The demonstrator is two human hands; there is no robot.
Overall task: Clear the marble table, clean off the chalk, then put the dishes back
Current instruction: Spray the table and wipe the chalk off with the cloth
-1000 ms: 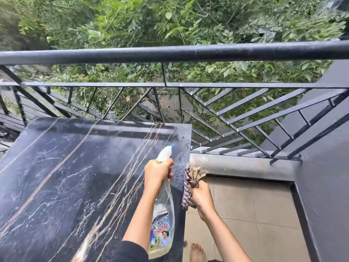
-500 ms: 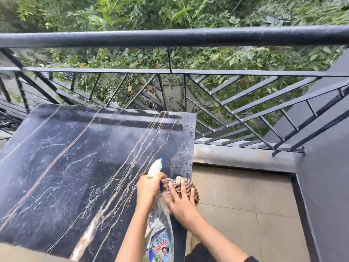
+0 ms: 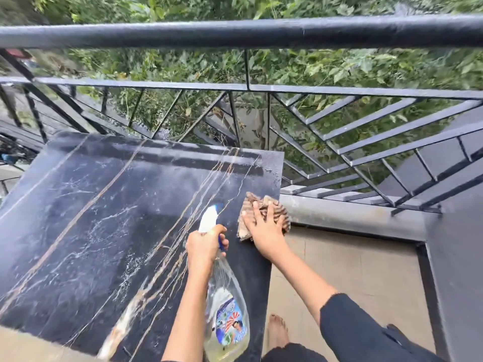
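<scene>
Here, a clear spray bottle [image 3: 226,296] is holding pale yellow liquid low down, its label too blurred to read; the left hand [image 3: 206,244] is gripping its neck. Beyond, the right hand [image 3: 264,231], fingers spread flat, is pressing a striped cloth [image 3: 252,199] onto the black marble surface [image 3: 104,231] at its right edge, partly hiding the cloth.

Honestly, nothing here is actually readable. The only printed thing is the label [image 3: 231,326] on the clear spray bottle [image 3: 223,280]. It has a blue background, a red-and-white sunburst in the middle and a small picture of a person just below that. There's some pale lettering curving across the top of it, but it's way too blurred to make out a single word, so I can't give you a brand or any numbers.
</scene>
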